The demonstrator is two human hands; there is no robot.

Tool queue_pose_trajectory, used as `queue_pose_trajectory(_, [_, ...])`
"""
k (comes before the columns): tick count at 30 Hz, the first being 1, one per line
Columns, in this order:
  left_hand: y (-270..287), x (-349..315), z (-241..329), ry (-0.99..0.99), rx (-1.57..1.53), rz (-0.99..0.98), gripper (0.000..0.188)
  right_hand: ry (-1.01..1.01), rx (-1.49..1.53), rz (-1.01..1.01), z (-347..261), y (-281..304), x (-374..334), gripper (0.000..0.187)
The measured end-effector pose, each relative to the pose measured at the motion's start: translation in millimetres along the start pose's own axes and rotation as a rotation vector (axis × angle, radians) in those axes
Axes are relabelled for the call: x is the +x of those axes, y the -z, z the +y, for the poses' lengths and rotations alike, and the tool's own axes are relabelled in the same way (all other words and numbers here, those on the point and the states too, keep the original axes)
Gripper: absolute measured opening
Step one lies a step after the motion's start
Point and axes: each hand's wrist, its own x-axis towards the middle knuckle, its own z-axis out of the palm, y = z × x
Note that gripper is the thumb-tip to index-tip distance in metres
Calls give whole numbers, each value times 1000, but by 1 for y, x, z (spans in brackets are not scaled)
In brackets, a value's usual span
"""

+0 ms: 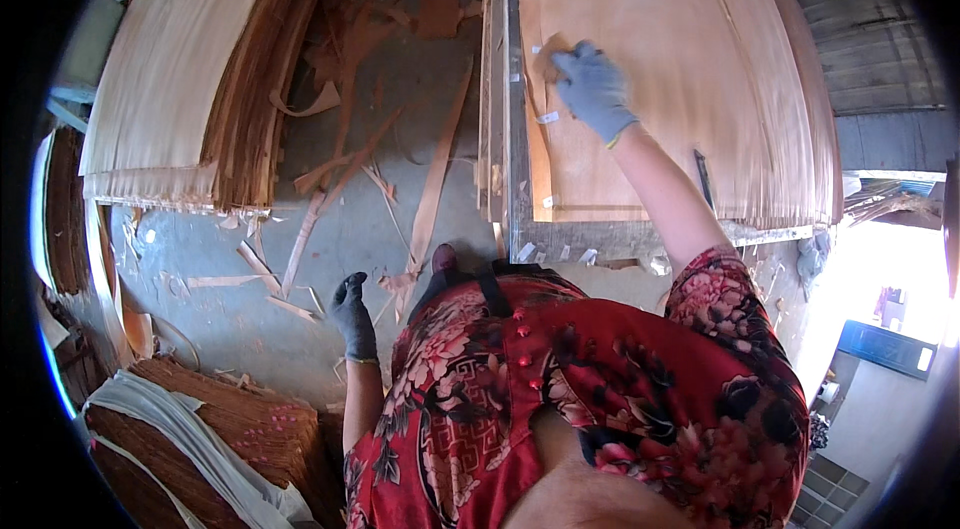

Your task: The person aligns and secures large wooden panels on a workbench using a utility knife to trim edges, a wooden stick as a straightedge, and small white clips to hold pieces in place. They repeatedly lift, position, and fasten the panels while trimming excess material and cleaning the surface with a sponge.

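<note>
My right hand (596,94), in a light grey glove, reaches over a stack of thin wood veneer sheets (670,49). Its fingers are closed on a small brown scrap of veneer (547,59) near the stack's left edge. Slight blur softens that hand. Strips of white tape (547,117) lie along the edge, where a darker orange veneer strip (540,169) shows. My left hand (354,319), in a darker grey glove, hangs low at my side with fingers curled in, nothing visible in them.
Another tall veneer stack (190,49) stands at the far left. Loose veneer strips (440,169) litter the grey floor (230,299). A bundle of brown sheets (230,419) with white cloth (190,429) lies at the near left. A dark narrow tool (704,179) rests on the right stack.
</note>
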Motion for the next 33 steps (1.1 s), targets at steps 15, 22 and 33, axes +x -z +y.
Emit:
queue_pose_trajectory(15, [37,-18,-20,2,-43,123,16,196,164,-93,-23,-29,23,27])
queue_pose_trajectory(22, [59,-25,-40,5,78,250,17,363,348,-101,14,-57,30,30])
queue_pose_trajectory(33, [65,-41,-35,55,19,320,16,142,429,-90,-5,-30,18,30])
